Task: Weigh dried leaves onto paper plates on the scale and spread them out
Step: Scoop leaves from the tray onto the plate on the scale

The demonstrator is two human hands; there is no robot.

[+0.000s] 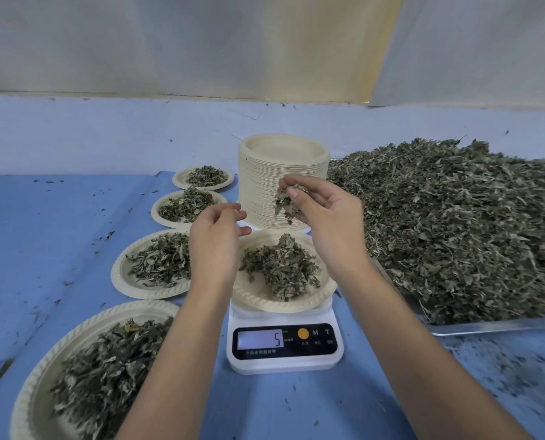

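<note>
We're mid-weighing: right hand (325,217) pinches a leaf tuft (284,203) over the plate (265,301) on the scale (280,365), readout 5; left hand (215,239) hovers, fingers loose, empty. Next, prob. sprinkle bit by bit, then spread the pile (280,268).

Right hand (325,217): pinched a tuft of dried leaves (284,201) above the plate (265,301).
Left hand (215,239): loosely curled, near the right hand.
Plate: sat on the scale (284,363), holding a leaf heap (280,268) (display (260,339) read 5).

I am noting: plates (265,300) matt paper, ribbed rims; scale (284,365) smooth glossy plastic; leaves (455,233) dry, crinkled; surface (58,236) covering matt blue sheet.
</note>
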